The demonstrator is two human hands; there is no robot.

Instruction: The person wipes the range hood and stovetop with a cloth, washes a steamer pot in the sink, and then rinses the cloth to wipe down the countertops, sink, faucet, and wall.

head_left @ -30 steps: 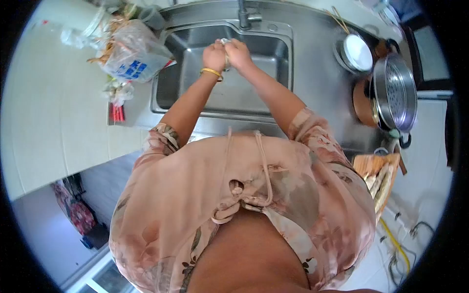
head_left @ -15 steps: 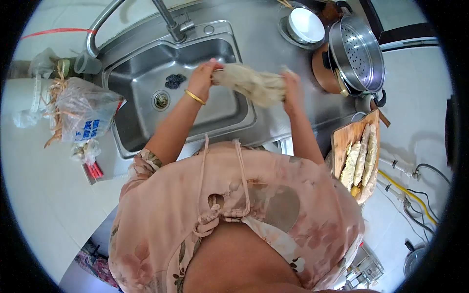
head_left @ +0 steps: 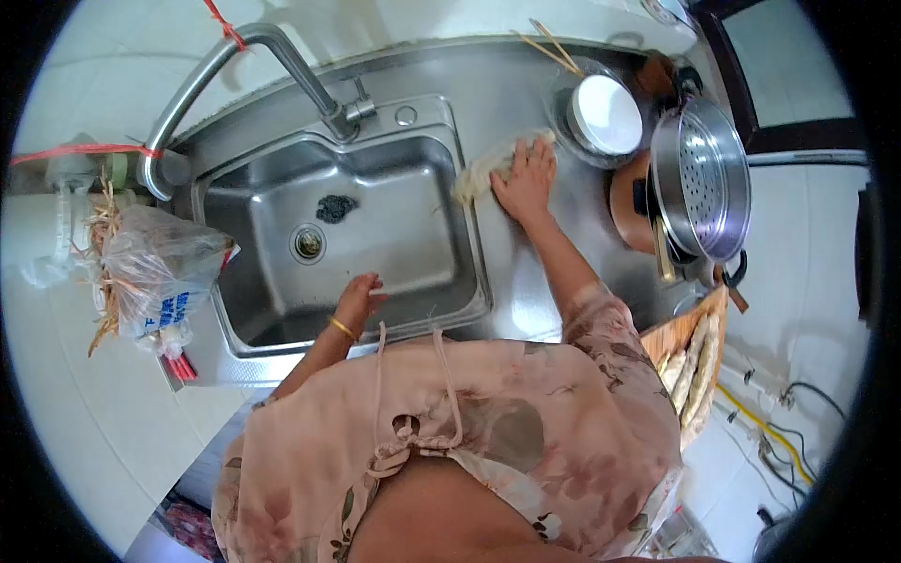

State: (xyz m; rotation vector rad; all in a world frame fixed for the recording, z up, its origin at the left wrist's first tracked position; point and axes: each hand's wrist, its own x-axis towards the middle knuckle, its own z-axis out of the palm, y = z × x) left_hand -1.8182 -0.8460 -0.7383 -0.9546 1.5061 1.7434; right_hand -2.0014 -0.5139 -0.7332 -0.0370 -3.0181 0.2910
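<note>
On the steel counter just right of the sink, my right hand presses down on a pale, crumpled cloth, its fingers laid over the fabric. Part of the cloth is hidden under the palm. My left hand, with a gold bangle at the wrist, hovers over the front part of the sink. It holds nothing, and its fingers are loosely bent and apart. A dark scouring pad lies in the basin beside the drain.
Behind the sink stands a faucet. Right of the cloth are a white bowl, chopsticks and a steamer pot. A wooden board with long pale pieces is at the right. A plastic bag sits left of the sink.
The cloth, stretched between both hands before, is now on the counter under my right hand. My left hand has let go and moved down and left, over the sink's front.
</note>
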